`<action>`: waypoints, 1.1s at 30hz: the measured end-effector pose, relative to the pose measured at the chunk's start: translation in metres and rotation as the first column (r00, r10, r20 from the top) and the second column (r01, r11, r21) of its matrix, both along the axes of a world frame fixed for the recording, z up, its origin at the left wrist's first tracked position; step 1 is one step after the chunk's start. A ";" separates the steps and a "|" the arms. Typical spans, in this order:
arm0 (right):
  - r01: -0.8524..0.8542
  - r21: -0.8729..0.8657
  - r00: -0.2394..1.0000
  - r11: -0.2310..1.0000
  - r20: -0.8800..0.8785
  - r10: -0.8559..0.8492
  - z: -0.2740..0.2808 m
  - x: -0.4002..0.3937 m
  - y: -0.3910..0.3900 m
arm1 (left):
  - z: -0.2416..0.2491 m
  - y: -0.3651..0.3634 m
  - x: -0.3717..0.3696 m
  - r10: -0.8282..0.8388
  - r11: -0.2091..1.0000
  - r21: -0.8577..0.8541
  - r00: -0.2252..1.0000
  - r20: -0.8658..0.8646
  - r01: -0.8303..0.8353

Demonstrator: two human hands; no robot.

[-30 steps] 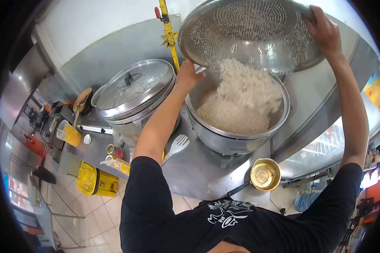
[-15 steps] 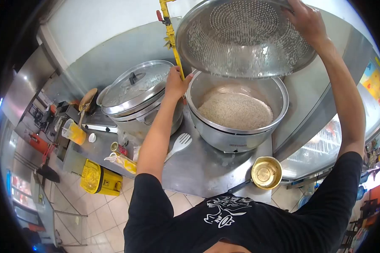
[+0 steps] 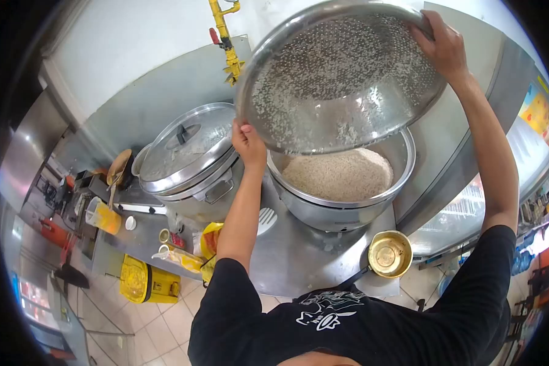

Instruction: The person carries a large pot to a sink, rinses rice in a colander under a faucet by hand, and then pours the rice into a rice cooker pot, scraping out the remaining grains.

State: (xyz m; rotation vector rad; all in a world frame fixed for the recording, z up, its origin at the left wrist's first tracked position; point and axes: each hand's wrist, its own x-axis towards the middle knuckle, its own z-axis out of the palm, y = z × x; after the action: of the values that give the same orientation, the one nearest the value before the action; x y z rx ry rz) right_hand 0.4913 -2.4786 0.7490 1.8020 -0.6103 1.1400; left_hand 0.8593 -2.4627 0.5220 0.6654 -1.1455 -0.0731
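A large steel colander (image 3: 341,79), with rice grains stuck to its inside, is held tilted above an open rice cooker pot (image 3: 410,160). My left hand (image 3: 249,145) grips the colander's lower left rim. At the upper right, my right hand (image 3: 442,49) is closed on the opposite rim. Below the colander a mound of pale rice (image 3: 341,174) fills part of the pot. The colander's near edge hides the back of the pot. A second cooker with a steel lid (image 3: 186,146) stands to the left, close to my left hand.
A white slotted spatula (image 3: 266,219) lies partly behind my left forearm. A brass-coloured saucepan (image 3: 390,254) sits at the counter's front edge. A yellow gas pipe (image 3: 229,49) runs down the wall; a yellow bin (image 3: 147,280) is on the floor. A plastic jug (image 3: 104,216) stands left.
The colander has come down and left, its inside turned more toward me. My left hand has moved down and now holds its rim. My right hand keeps its grip.
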 end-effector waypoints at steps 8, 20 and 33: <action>0.118 0.323 0.912 0.939 0.340 -0.231 -0.009 0.039 -0.001 | 0.060 0.004 0.007 -0.135 0.988 0.062 0.984 -0.119 0.143; -0.836 -0.516 -0.534 0.186 0.843 -0.063 -0.007 0.157 -0.071 | 0.102 0.015 -0.013 -0.165 0.984 0.063 0.986 0.005 0.165; -0.784 -0.284 -0.418 -0.552 0.899 0.132 -0.008 0.251 -0.036 | 0.106 -0.002 -0.015 -0.080 0.990 0.133 0.968 0.236 0.050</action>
State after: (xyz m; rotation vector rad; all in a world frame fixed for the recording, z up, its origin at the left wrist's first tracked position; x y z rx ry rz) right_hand 0.7426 -2.5143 0.7414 2.5386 0.6341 3.6657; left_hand 0.8444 -2.4650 0.6276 0.7635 -1.4063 -0.1238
